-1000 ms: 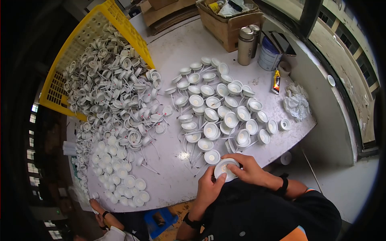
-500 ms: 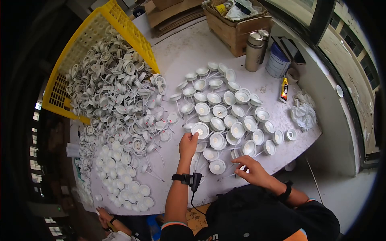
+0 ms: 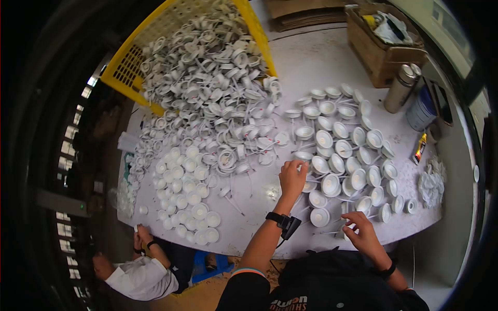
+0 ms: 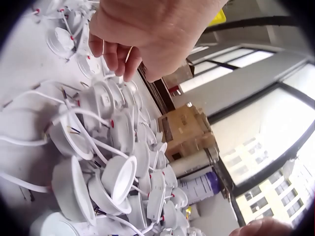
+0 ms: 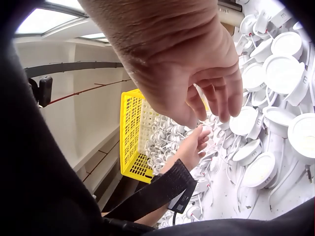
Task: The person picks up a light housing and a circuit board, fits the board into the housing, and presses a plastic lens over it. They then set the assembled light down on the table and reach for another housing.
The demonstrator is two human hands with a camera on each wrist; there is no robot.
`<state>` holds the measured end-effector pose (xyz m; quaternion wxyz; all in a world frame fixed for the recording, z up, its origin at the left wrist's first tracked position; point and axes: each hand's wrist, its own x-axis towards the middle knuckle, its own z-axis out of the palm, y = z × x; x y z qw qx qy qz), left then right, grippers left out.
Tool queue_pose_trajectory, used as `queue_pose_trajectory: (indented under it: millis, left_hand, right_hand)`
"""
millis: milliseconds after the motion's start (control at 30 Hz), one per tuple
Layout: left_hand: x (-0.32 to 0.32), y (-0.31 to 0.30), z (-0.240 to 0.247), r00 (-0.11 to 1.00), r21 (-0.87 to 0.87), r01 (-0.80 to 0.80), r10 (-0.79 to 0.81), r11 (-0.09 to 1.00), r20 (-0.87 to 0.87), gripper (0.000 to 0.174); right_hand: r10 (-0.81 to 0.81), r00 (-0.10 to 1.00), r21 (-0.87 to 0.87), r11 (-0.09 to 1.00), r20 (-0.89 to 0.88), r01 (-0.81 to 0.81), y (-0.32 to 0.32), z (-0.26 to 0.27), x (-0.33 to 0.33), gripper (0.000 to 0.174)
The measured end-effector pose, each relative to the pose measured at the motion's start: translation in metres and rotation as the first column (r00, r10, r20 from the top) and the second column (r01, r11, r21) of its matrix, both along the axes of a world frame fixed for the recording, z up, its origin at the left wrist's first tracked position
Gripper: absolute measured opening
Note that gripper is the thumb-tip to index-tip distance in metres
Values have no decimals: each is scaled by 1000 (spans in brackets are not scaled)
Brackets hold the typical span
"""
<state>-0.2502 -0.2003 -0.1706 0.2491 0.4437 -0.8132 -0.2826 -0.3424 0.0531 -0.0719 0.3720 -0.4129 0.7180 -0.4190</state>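
White round downlights [image 3: 330,185] with cables stand face up in a loose group on the table. At the left edge of this group is my left hand [image 3: 292,182], its fingertips close to a downlight [image 3: 302,155]. The left wrist view shows its fingers loosely bent and holding nothing, above more downlights [image 4: 72,189]. My right hand [image 3: 363,236] hovers at the group's near edge, beside a downlight [image 3: 319,217]. In the right wrist view its fingers hang loosely curled with nothing between them.
A yellow crate [image 3: 120,70] spills a heap of cabled white fittings [image 3: 207,78] across the left. Several white discs [image 3: 199,211] lie nearer. A cardboard box [image 3: 376,57], steel flask [image 3: 399,89], glue tube [image 3: 420,149] and crumpled plastic [image 3: 431,182] stand right. Another person [image 3: 142,277] sits lower left.
Both hands held one downlight at first. My left hand carried it to the group's left edge and has let go. The right hand moved to the near edge; the head view swung left.
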Motion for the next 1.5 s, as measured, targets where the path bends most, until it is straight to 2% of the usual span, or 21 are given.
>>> queue_pose_trajectory:
  millis: [33, 100, 167, 233, 267, 333, 367, 433, 600, 667, 767, 800, 933, 1033, 1100, 1167, 1233, 1300, 1367, 1433, 1500]
  left_hand:
    - [14, -9, -5, 1000, -11, -25, 25, 1000, -2, 23]
    - [52, -29, -20, 952, 455, -141, 246, 879, -180, 21]
    - [98, -62, -57, 848, 326, -332, 432, 885, -308, 23]
    - [122, -77, -37, 756, 185, -571, 600, 800, -263, 29]
    - [130, -85, -34, 753, 191, -569, 600, 800, -270, 29]
    - [140, -99, -30, 907, -58, -421, 421, 905, -25, 36]
    - [145, -104, -28, 910, -45, -414, 413, 909, -31, 36]
    - [152, -110, -21, 934, 411, -358, 331, 839, 137, 41]
    - [184, -83, -21, 943, 509, -328, 310, 795, 124, 32]
    - [202, -63, -13, 972, 492, -227, 222, 841, 69, 19]
    - [193, -8, 58, 983, 241, -43, -3, 970, 185, 13]
    - [189, 9, 76, 964, 165, 81, -119, 983, 237, 13]
    - [155, 78, 165, 797, 246, 454, -514, 856, 318, 12]
    - [140, 99, 179, 651, 300, 665, -728, 684, 214, 13]
    - [132, 108, 178, 707, 233, 657, -693, 717, 141, 22]
    - [122, 121, 170, 753, 183, 636, -655, 749, 61, 30]
    - [112, 140, 154, 802, -37, 499, -477, 866, -359, 53]
    - [100, 168, 146, 722, 270, 484, -206, 832, -661, 60]
    - [92, 176, 151, 710, 295, 446, -133, 845, -692, 51]
    - [99, 173, 144, 855, 438, 418, -182, 796, -485, 46]
    - [98, 173, 141, 856, 339, 419, -242, 842, -458, 39]
  right_hand:
    - [25, 1000, -11, 1000, -2, -25, -1, 0, 1, 32]
    - [11, 999, -9, 1000, -39, -12, -2, 1, 5, 32]
    - [13, 999, -7, 1000, -40, -13, -2, 1, 10, 31]
    - [13, 998, 10, 1000, -56, -12, -1, 0, 15, 31]
    - [13, 998, 10, 1000, -66, -12, -2, 0, 18, 31]
    - [57, 993, 34, 998, -105, -53, -3, 3, 23, 31]
    - [50, 992, 44, 998, -115, -45, -3, 5, 27, 31]
    - [57, 990, 36, 998, -129, -53, -7, 11, 34, 31]
    - [-17, 991, 25, 999, -131, 21, -10, 23, 42, 29]
    - [42, 999, 32, 999, 1, -42, -11, 26, 41, 27]
    - [100, 989, -19, 995, 108, -99, -13, 20, 41, 27]
    - [133, 984, -48, 991, 121, -128, -17, 20, 41, 28]
    - [247, 955, -107, 967, 164, -231, -33, 34, 49, 39]
    - [375, 914, -45, 927, 158, -373, -37, 57, 48, 41]
    - [454, 872, 15, 885, 184, -464, -33, 61, 44, 41]
    - [206, 786, 30, 961, 582, -274, -24, 58, 40, 35]
    - [123, 806, -91, 992, 580, -85, -17, 59, 36, 23]
    - [38, 752, -89, 996, 658, 27, -11, 65, 35, 25]
    - [9, 730, -75, 995, 684, 58, -7, 68, 38, 25]
    - [-17, 712, -64, 994, 702, 87, -3, 67, 39, 25]
    - [-26, 713, -86, 989, 701, 120, -1, 61, 40, 27]
